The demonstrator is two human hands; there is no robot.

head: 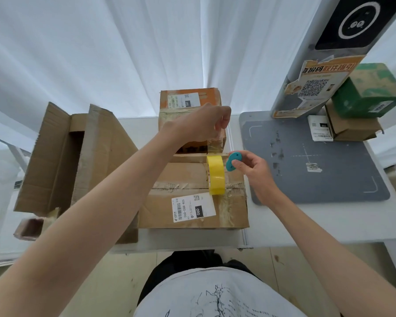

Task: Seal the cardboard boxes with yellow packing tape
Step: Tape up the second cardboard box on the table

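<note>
My right hand [253,170] is pinching the teal-capped yellow tape roll [216,175] — at nine o'clock; my left hand [201,124] is pinching its clear strip [216,143] above the box [192,202].

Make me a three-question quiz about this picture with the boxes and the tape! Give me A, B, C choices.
1. Where is the yellow tape roll?
A. on the near box
B. on the grey mat
C. on the floor

2. What colour is the small cutter in the right hand?
A. red
B. teal
C. white

3. How is the big box at the left?
A. taped shut
C. crushed flat
B. open

Answers: 1 A, it stands on the near box. 2 B, it is teal between the fingers. 3 B, its flaps stand up.
</note>
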